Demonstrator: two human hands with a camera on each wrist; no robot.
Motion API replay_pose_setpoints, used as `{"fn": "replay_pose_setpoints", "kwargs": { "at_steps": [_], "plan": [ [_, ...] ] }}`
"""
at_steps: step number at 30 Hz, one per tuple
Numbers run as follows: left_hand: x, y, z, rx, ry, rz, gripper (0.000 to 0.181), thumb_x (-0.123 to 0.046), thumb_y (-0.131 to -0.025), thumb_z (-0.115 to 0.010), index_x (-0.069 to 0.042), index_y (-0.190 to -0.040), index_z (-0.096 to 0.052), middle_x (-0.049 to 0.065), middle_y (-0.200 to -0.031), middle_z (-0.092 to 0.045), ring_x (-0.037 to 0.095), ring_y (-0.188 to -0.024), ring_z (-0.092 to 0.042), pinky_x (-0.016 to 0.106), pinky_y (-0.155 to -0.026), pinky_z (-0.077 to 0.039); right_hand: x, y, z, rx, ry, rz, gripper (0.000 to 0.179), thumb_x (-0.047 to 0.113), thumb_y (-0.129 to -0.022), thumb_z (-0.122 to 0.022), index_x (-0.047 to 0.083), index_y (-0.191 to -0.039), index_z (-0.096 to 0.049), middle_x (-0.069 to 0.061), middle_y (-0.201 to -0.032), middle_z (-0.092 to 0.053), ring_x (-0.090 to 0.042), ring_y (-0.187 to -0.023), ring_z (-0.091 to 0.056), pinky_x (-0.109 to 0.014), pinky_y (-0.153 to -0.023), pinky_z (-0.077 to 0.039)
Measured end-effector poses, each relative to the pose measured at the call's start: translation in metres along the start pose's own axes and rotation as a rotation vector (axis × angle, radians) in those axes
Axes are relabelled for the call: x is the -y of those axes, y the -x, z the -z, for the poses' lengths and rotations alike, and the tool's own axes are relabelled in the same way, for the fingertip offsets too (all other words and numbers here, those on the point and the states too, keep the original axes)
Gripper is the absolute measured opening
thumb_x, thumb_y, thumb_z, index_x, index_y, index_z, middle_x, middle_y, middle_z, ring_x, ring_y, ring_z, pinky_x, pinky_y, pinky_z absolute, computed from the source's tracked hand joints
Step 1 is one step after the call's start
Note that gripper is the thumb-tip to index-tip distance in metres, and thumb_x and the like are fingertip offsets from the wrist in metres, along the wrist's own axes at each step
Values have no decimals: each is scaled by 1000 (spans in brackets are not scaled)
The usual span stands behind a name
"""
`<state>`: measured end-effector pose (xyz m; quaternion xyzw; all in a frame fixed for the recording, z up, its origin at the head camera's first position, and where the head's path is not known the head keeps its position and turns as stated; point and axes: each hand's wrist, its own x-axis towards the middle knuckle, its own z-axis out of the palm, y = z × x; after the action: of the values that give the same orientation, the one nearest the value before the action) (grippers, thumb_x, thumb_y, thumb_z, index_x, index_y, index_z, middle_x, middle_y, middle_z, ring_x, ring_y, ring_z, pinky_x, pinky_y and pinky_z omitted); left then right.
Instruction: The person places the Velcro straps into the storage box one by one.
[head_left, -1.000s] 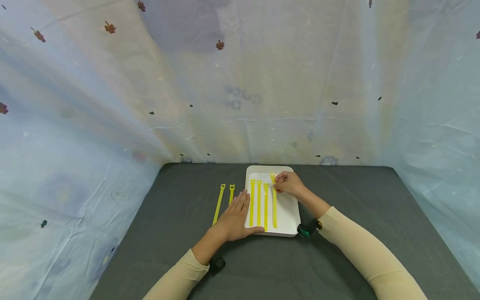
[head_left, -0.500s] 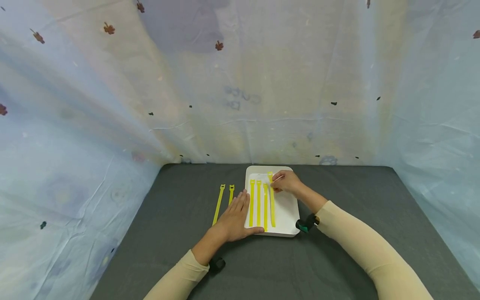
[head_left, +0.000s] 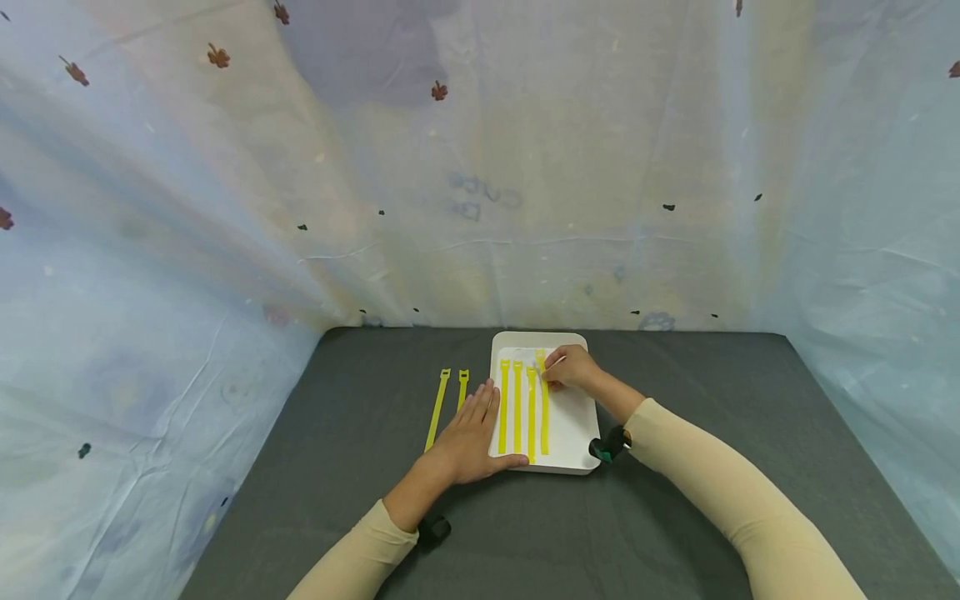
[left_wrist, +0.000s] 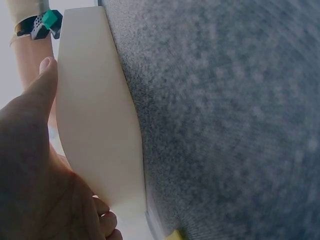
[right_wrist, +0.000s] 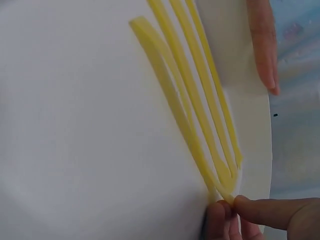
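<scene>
The strap (head_left: 545, 421) I'm watching lies over the tray floor as the rightmost of the row, close beside its neighbour. The right hand (head_left: 572, 367) pinches it by the far end between thumb and fingers; I can't tell whether its whole length touches down. With so narrow a pinch, I judge it could twist or spring askew on release. Just left are three straps (head_left: 517, 408), near enough that a sideways drift of those fingertips might knock them out of line. Around them is the white tray (head_left: 581, 442), its near left corner braced by the left hand (head_left: 467, 435), fingers extended, gripping nothing; should that pressure ease, I'd expect the tray to skid on the grey table (head_left: 570, 542). Beyond, two straps (head_left: 439, 408) lie near the left hand, which could brush them when lifting.
</scene>
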<state>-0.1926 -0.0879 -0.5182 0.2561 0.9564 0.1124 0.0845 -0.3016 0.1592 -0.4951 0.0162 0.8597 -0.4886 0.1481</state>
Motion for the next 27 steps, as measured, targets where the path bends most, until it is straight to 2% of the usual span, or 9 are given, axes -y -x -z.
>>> {"fn": "replay_pose_setpoints", "kwargs": {
  "at_steps": [13,27],
  "plan": [
    [0,0,-1,-10,1,-6,123,-83,-94,-57,0,-171,-10,17,-181,-1,31,-167,-4,46,-135,-14,1,0,-5,-13,37,-25,19,-2,-95,-77,-6,-107,-64,-10,-85,-65,-16,-66,-68,-26,-64,-61],
    [-1,0,1,-17,-12,-9,123,-83,-93,-57,1,-171,-11,18,-180,-3,33,-167,-5,46,-134,-15,-1,2,-7,-37,85,20,20,-2,-94,-78,-4,-104,-60,-17,-85,-68,-21,-67,-70,-26,-61,-58]
  ]
}}
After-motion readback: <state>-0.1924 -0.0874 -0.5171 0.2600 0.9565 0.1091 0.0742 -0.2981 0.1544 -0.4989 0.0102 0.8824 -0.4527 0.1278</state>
